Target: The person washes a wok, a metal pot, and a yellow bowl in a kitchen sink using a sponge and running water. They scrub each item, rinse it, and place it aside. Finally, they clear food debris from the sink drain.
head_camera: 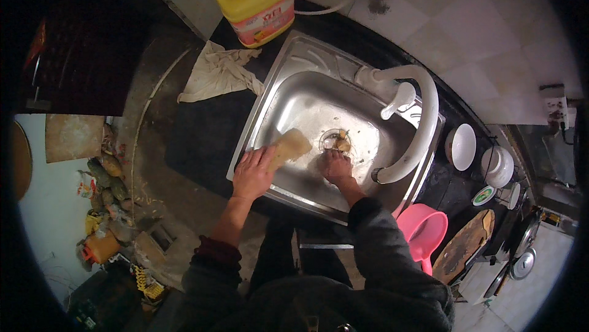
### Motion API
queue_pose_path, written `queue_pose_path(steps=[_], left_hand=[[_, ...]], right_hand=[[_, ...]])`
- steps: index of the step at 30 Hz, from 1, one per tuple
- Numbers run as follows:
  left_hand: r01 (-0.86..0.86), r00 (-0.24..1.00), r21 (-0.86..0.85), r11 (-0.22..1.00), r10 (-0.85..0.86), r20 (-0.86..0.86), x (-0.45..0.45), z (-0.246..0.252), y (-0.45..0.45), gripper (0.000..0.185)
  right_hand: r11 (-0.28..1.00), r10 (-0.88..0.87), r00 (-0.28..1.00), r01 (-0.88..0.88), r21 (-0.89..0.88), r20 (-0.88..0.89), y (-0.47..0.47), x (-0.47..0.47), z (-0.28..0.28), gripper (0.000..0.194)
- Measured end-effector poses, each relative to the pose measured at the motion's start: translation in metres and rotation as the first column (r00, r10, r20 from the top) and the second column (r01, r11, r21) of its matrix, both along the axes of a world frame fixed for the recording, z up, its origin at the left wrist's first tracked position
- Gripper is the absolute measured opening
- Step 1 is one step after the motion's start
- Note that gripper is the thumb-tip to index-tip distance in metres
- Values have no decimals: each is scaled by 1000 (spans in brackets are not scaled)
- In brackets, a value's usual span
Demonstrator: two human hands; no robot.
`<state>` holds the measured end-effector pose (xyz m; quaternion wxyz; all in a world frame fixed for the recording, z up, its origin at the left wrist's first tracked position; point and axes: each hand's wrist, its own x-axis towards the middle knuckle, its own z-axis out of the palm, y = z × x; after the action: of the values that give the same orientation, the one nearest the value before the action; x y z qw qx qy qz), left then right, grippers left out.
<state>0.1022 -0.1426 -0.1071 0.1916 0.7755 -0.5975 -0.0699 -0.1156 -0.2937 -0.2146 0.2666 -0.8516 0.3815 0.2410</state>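
In front of me is a stainless steel sink (299, 97). My left hand (254, 172) is at its left rim, fingers closed on a tan scrubbing pad, perhaps a loofah (294, 143), which reaches over the basin floor. Down in the basin, my right hand (337, 167) is at the near edge of the drain (327, 138). Brownish food scraps (342, 143) lie in the drain by its fingertips. Whether those fingers pinch anything is hidden. A pale curved faucet (430, 102) arches over the right side of the basin, its lever (399, 100) beside it.
A yellow plastic jug (257, 7) stands behind the sink. A crumpled beige cloth (221, 74) lies on the black counter (202, 134). Right of the sink are a pink dipper (421, 226), white bowls (461, 147) and a wooden cutting board (464, 247). Vegetables (108, 180) lie on the floor at left.
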Motion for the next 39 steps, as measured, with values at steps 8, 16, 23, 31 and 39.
queue_pose_path(steps=[8,16,23,31,39], left_hand=[[3,1000,-10,1000,-3,9,2,-3,1,49],[13,1000,27,1000,-12,-18,2,-1,1,49],[84,996,28,996,-83,-11,3,0,-2,45],[158,987,-231,960,-153,37,31,45,-88,46],[224,774,31,974,-197,601,76,58,-190,54]], right_hand=[[992,-97,995,96,86,7,-12,15,-15,58],[986,-162,986,161,36,46,2,-1,-10,64],[976,-215,976,214,33,45,10,-6,-21,63],[978,-203,956,208,-1,212,13,-11,-28,59],[970,-210,939,234,-59,271,16,-10,-26,60]])
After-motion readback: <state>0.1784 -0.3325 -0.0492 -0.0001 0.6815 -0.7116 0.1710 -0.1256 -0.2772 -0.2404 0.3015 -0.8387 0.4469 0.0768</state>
